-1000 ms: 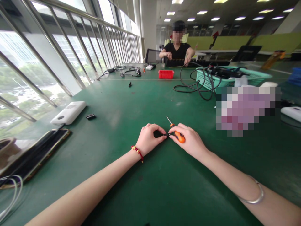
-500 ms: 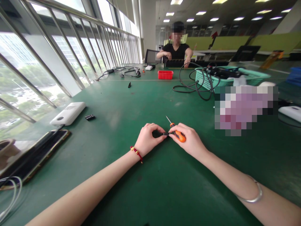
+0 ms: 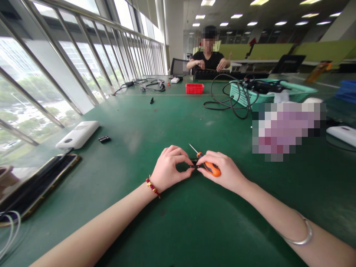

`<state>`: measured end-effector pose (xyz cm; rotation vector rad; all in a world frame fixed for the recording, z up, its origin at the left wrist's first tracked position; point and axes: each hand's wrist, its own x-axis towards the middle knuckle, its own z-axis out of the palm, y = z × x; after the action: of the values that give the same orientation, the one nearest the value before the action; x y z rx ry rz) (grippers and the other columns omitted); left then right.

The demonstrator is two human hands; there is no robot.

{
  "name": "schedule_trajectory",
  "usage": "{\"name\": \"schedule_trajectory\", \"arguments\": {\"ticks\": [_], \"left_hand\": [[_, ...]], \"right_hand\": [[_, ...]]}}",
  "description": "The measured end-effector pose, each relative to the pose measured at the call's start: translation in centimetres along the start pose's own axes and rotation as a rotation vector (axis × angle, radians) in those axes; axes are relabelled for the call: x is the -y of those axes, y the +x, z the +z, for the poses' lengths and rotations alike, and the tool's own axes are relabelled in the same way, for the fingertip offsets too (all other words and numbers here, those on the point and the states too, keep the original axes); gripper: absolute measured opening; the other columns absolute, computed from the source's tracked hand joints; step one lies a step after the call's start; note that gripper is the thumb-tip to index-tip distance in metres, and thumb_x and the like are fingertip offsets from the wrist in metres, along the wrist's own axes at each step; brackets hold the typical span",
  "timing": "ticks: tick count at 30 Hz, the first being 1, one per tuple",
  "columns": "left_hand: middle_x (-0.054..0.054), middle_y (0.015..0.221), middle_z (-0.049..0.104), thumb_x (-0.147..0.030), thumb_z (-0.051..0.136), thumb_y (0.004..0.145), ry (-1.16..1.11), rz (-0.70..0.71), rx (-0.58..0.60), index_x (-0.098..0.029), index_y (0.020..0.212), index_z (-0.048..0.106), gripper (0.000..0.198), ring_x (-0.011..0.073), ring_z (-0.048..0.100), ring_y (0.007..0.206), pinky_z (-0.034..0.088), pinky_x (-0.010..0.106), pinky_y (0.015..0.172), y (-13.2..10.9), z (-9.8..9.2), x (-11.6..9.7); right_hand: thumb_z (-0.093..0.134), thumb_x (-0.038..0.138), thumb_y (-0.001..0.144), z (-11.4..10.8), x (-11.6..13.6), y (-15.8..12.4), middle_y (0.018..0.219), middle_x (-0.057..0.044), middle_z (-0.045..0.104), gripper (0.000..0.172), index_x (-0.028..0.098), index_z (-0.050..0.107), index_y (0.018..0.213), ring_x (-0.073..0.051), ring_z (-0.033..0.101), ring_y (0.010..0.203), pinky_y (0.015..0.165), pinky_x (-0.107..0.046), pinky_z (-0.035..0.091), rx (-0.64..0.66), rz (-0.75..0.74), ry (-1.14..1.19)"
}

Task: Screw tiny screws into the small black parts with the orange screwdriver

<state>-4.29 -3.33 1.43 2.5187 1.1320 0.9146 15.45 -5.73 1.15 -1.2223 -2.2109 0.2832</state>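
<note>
My left hand (image 3: 172,165) pinches one end of a small black part (image 3: 194,166) between thumb and fingers. From the other side my right hand (image 3: 222,167) has its fingertips on the same part. An orange-and-black screwdriver (image 3: 213,169) is also held in my right hand, its metal shaft pointing up and to the left, away from the part. Much of the black part is covered by my fingertips, so its exact kind cannot be made out. Both hands are just above the green table (image 3: 155,222).
A small black piece (image 3: 104,139), a white power bank (image 3: 79,135) and a phone (image 3: 39,185) lie to the left. Farther off are a red bin (image 3: 194,88), a green basket (image 3: 241,94) with cables, and a person (image 3: 208,55) working across the table.
My hands have come slightly lower and nearer with the black part, which shows more of its body. The screwdriver's shaft has tilted further left. The person opposite has moved both hands.
</note>
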Motion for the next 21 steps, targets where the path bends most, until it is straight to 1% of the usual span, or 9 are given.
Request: {"name": "schedule_trajectory", "arguments": {"ticks": [2,5,8,12,21], "left_hand": [[0.000,0.086,0.066,-0.028,0.066,0.069,-0.029,-0.035,0.027,-0.024,0.069,0.068,0.004,0.0182,0.054,0.089,0.041,0.033,0.083,-0.1,0.1,0.1],[0.000,0.092,0.067,-0.028,0.067,0.069,-0.085,-0.099,0.042,-0.024,0.069,0.069,0.005,0.0184,0.055,0.091,0.042,0.034,0.087,-0.3,0.4,0.3],[0.001,0.099,0.067,-0.029,0.067,0.070,-0.126,-0.163,0.060,-0.024,0.070,0.070,0.006,0.0193,0.055,0.094,0.043,0.036,0.088,-0.2,0.7,0.4],[0.001,0.099,0.068,-0.029,0.068,0.069,-0.148,-0.192,0.079,-0.024,0.070,0.071,0.006,0.0201,0.055,0.098,0.042,0.037,0.091,-0.1,0.9,0.5],[0.002,0.091,0.068,-0.026,0.067,0.070,-0.104,-0.136,0.070,-0.022,0.071,0.071,0.006,0.0195,0.055,0.091,0.045,0.035,0.087,0.2,1.2,0.6]], "right_hand": [[0.060,0.027,0.075,-0.3,-0.3,0.1,0.079,-0.001,0.059,0.013,0.021,0.062,0.087,-0.013,0.055,0.070,0.066,-0.025,0.042,-0.036,0.024,0.028],[0.057,0.025,0.077,-0.9,-1.5,0.3,0.084,-0.003,0.061,0.010,0.019,0.062,0.084,-0.014,0.057,0.075,0.067,-0.025,0.043,-0.178,0.106,0.082],[0.056,0.023,0.076,-1.0,-3.0,0.6,0.083,-0.003,0.063,0.009,0.019,0.062,0.082,-0.015,0.059,0.075,0.068,-0.027,0.043,-0.261,0.177,0.104],[0.055,0.023,0.076,-0.7,-4.0,0.8,0.083,-0.003,0.065,0.009,0.019,0.062,0.080,-0.016,0.059,0.074,0.068,-0.027,0.044,-0.280,0.226,0.139],[0.055,0.023,0.075,-0.2,-4.0,0.9,0.083,-0.002,0.065,0.009,0.020,0.062,0.080,-0.016,0.059,0.075,0.068,-0.026,0.044,-0.252,0.191,0.126]]}}
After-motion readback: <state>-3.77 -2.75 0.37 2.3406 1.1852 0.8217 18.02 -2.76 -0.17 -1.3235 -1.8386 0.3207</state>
